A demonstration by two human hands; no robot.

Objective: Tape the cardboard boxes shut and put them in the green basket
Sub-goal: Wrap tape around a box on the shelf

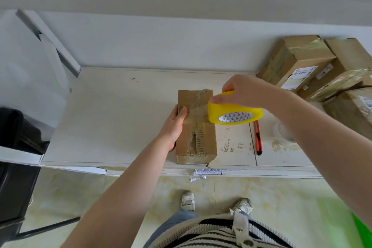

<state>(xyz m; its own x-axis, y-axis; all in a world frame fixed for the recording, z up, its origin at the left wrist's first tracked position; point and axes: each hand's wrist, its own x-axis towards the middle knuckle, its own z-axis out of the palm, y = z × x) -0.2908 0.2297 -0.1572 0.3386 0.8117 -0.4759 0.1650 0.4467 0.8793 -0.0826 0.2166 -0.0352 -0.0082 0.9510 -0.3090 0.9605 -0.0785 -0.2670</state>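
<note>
Taping is the step in hand. Your left hand (174, 125) lies against the left side of the cardboard box (196, 127), fingers straight, thumb over the top edge, steadying it near the front of the tabletop (112, 119). Your right hand (244, 91) grips the yellow tape roll (234, 109), fingers curled over its rim, just above the box's right edge. Next, judge that you must draw the strip across the torn centre seam and press it flat. The green basket (362, 229) shows only at the lower right corner, on the floor.
</note>
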